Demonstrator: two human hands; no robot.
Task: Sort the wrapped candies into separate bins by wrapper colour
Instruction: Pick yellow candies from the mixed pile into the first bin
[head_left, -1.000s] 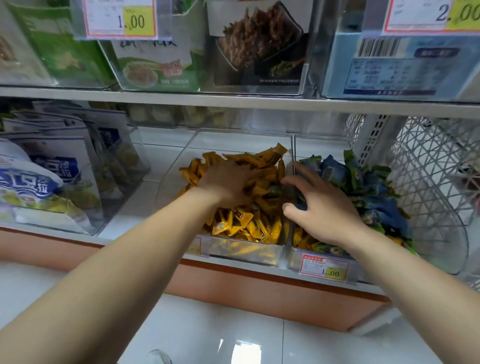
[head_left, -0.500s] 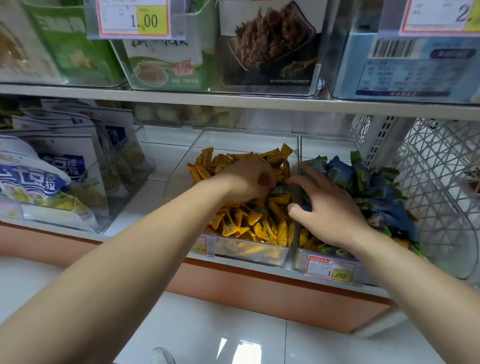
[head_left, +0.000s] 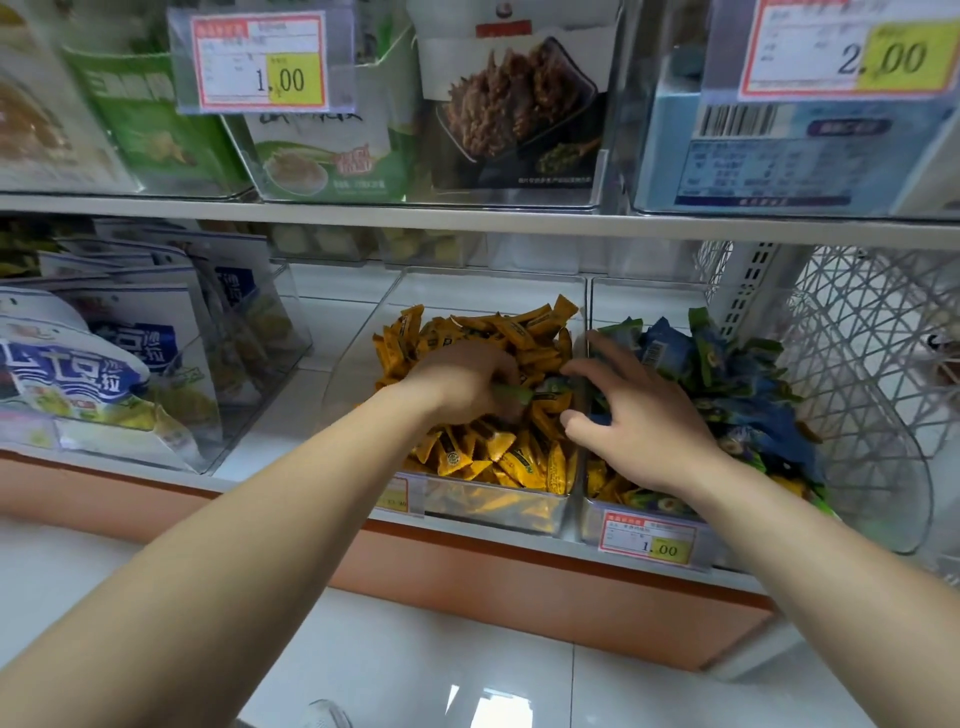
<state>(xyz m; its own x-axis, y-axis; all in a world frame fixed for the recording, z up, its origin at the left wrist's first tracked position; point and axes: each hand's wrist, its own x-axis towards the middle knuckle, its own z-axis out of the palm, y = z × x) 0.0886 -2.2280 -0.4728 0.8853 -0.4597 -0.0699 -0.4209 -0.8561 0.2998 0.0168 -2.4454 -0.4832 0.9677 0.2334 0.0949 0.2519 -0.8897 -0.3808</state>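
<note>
Two clear bins stand side by side on the lowest shelf. The left bin (head_left: 363, 338) is heaped with yellow-wrapped candies (head_left: 498, 447). The right bin (head_left: 649, 525) holds blue and green wrapped candies (head_left: 727, 374) with some yellow ones near its front. My left hand (head_left: 462, 384) reaches into the yellow pile with curled fingers that pinch a green-wrapped candy (head_left: 511, 393). My right hand (head_left: 634, 415) lies over the divider between the bins, fingers spread and relaxed, holding nothing that I can see.
Snack bags (head_left: 104, 364) in a clear holder fill the shelf's left side. A white wire basket (head_left: 857, 389) stands at the right. The shelf above (head_left: 467, 218) hangs low over the bins, with packets and price tags. The floor below is white tile.
My left hand has moved right across the yellow pile and its fingers have closed on a green candy. My right hand stays at the divider, its fingers spread a little wider.
</note>
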